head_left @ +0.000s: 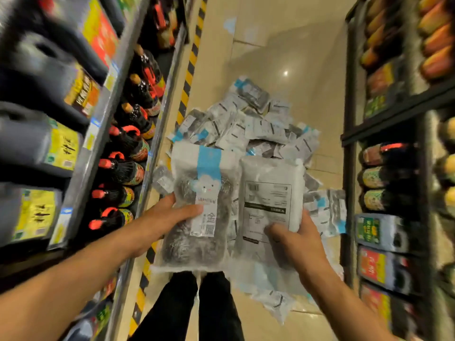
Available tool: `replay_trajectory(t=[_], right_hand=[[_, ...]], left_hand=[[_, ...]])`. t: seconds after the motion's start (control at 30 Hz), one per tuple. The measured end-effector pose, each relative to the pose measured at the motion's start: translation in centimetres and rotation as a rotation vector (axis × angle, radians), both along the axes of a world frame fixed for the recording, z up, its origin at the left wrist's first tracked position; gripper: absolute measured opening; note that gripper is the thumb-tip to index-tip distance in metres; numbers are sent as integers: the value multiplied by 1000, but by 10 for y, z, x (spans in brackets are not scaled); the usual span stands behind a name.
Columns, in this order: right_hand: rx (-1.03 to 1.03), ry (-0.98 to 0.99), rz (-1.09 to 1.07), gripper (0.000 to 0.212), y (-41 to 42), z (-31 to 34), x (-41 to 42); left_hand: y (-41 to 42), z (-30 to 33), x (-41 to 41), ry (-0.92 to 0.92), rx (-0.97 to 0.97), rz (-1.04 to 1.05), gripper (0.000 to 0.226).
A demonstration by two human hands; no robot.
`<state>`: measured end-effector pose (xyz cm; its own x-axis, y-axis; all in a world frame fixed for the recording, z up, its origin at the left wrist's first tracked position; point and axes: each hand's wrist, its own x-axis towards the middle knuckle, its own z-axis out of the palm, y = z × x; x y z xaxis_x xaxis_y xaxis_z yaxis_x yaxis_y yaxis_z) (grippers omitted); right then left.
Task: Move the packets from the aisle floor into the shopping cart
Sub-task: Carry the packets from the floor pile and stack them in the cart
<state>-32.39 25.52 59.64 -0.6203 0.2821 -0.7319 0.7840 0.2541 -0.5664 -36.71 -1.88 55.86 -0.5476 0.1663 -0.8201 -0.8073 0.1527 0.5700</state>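
L hand (170, 215) grips a blue-banded packet (202, 205), R hand (295, 239) grips a white-label packet (270, 200); both upright, side by side, raised over the floor pile (246, 124). Cart not in view, so carry direction unknown.

Along the left runs a shelf rack (138, 99) stocked with dark bottles (138, 94) with orange-red caps on the far part and big dark jugs (27, 141) with yellow labels nearer (all blurred, so the print cannot be read). A yellow-and-black striped strip (189, 67) lies on the beige tiled floor (283, 45) along the foot of that rack. On the right stands a dark shelf unit (394, 119) holding what look like orange-red packs (435, 43) above and labelled bottles and jugs (384, 178) below.
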Motion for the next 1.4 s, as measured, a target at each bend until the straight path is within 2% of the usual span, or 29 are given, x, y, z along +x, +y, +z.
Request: replay_trajectory(t=[0.03,0.07,0.1,0.13,0.2,0.27,0.37,0.47,0.5,0.57,0.6,0.67,0.7,0.77,0.87,0.9,1.1,1.27,1.4], right_hand=[[-14,22,-44,43,-4,27,4],[-23,48,-80,45,-6,53,12],[-25,84,-116,49,-5,77,22],[-29,125,-141,53,-6,102,30],[-21,195,-176,55,0,142,52],[-7,231,-234,54,10,171,75],[35,299,-390,51,20,196,117],[56,374,-577,57,22,217,152],[65,394,-626,56,22,222,163],[77,414,-717,51,18,229,187],[93,424,-758,50,16,231,200],[122,452,-823,59,14,240,223],[129,463,-860,65,13,244,236],[145,481,-911,68,13,250,260],[179,510,-1017,69,14,259,305],[195,515,-1035,70,13,261,311],[266,592,-1268,77,27,278,409],[294,650,-1414,72,51,289,515],[287,663,-1498,68,78,299,603]], left_hand=[[1,28,2,27,0,18,29],[3,59,5,21,36,48,49],[4,80,10,47,41,45,84],[5,97,17,54,34,28,102],[8,125,27,96,56,28,108],[11,145,28,129,112,51,101],[32,187,26,166,171,-44,90],[59,231,24,222,236,-158,61],[69,245,24,227,253,-212,61],[84,260,26,262,306,-298,75],[93,265,28,264,330,-334,70],[113,275,37,294,380,-421,44],[123,280,43,291,388,-469,39],[138,283,55,294,412,-598,49],[163,282,79,256,439,-710,91],[166,282,83,259,427,-704,98],[230,308,175,279,532,-922,68],[305,326,277,266,595,-1042,57],[368,335,363,286,610,-1085,57]])
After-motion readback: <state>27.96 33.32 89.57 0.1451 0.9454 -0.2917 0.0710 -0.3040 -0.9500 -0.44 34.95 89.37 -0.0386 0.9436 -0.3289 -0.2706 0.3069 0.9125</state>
